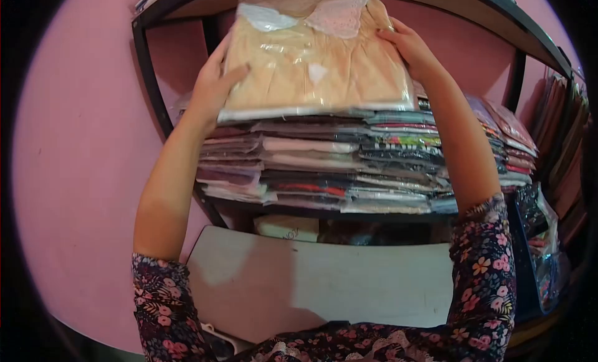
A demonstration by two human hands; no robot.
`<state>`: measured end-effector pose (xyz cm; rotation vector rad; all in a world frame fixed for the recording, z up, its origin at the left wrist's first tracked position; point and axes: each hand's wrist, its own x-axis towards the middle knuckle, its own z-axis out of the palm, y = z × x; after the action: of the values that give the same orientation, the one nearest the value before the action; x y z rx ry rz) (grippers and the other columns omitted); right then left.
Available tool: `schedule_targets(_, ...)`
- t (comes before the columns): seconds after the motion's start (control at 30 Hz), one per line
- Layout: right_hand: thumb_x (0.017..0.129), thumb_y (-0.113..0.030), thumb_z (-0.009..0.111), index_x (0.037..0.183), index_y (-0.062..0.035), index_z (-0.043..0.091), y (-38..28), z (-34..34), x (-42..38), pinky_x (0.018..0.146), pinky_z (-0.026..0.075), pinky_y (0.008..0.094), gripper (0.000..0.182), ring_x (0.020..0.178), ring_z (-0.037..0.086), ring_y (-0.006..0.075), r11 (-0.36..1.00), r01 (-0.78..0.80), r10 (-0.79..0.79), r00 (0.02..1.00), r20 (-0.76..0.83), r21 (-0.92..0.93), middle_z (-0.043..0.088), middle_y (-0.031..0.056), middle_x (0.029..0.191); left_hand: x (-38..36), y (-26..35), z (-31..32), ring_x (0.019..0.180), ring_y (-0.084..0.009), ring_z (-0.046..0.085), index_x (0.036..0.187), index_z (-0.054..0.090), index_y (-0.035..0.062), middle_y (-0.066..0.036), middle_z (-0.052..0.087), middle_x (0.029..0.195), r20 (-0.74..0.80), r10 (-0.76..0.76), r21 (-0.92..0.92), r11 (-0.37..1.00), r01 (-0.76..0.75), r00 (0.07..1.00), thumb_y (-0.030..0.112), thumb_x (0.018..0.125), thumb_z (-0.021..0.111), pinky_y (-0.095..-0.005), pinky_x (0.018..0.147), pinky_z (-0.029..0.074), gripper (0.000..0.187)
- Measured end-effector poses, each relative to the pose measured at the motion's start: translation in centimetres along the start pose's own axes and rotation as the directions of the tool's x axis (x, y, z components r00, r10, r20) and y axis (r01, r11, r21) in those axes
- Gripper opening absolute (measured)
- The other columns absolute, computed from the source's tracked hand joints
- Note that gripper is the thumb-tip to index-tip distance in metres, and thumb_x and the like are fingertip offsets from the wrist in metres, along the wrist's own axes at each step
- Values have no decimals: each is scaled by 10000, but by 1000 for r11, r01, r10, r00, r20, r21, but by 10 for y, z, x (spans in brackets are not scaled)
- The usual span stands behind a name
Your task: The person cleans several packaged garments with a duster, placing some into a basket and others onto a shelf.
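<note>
A folded cream-yellow garment in a clear plastic bag (286,75) is raised in front of the shelf, held between my two hands. It shows a white and a pink lace collar piece at its top. My left hand (218,78) grips its left edge, thumb on the front face and the other fingers behind. At the upper right edge my right hand (411,47) holds it, fingertips over the front. Behind and below the bag, stacks of folded, plastic-wrapped clothes (311,145) fill the shelf, partly hidden by the bag.
A dark-framed shelf unit (148,81) stands against the pink wall (75,144). Below it lies a pale tabletop (367,281) with a white package (286,227) behind it. More wrapped clothes (511,128) sit at right, above a blue-edged container (529,262). Hanging garments (560,113) line the far right.
</note>
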<state>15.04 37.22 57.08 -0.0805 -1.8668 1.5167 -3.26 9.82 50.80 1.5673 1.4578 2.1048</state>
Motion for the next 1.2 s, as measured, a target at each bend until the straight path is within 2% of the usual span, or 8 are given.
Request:
schedule_targets(0.17,790,-168,572,1138,-12,550,73,-32,79,649,496,344,381,793,607,187,862,-141,20,969,-246,-487,626,115,926,65,-76,-11,910,-136,561,1423,249,60,-79,568,1124,-148,-333,112,930,350,931,68,848,569,-216,733,465,658)
schedule_targets(0.23,726,-188,673,1243,46,477,95,-36,87,804,479,358,600,993,593,307,488,-153,167,983,-80,-859,603,197,1091,65,-99,-14,738,-67,528,1306,456,55,-42,601,1017,-94,-380,254,885,391,920,46,859,549,-171,607,427,456)
schedule_targets(0.4,693,-184,693,1329,89,366,116,-43,101,890,447,336,766,1089,557,319,438,-129,184,982,-52,-890,538,280,1204,74,-136,-19,653,-47,508,1110,617,38,-22,626,899,-202,-346,209,899,386,916,41,863,553,-178,551,418,255)
schedule_targets(0.5,719,-251,722,1252,-66,517,120,-37,106,798,476,401,600,976,599,317,87,-46,-179,982,-61,-995,625,173,1079,70,-132,-19,810,-153,590,1013,641,49,-59,627,965,-210,-282,344,875,341,936,76,849,585,-259,662,476,175)
schedule_targets(0.57,730,-247,722,1166,-66,560,86,-20,81,819,472,378,500,973,600,300,262,120,-205,977,66,-958,627,142,1075,53,-125,-6,1015,-256,555,942,626,79,-110,581,1140,99,556,935,231,-269,825,114,836,586,-337,854,438,118)
schedule_targets(0.63,740,-243,723,1081,-65,603,66,-3,48,840,468,356,403,971,600,283,418,290,-257,947,194,-861,629,110,1071,40,-110,-4,1177,-327,451,913,608,103,-106,517,1252,197,458,892,282,-352,867,141,790,628,-426,997,342,130)
schedule_targets(0.7,776,-197,680,997,-57,614,62,6,17,839,469,375,269,945,596,279,241,598,-238,800,551,-764,629,95,1021,35,-114,-8,1168,-302,461,940,612,114,-60,533,1233,498,436,857,-115,-502,750,161,759,664,-447,1005,347,194)
schedule_targets(1.2,742,-155,637,854,-97,600,101,13,-2,694,514,389,131,810,634,266,-165,616,-432,657,618,-770,642,60,818,31,-120,-12,880,-173,567,789,672,107,23,647,853,448,453,882,-81,-465,771,169,732,682,-419,990,358,85)
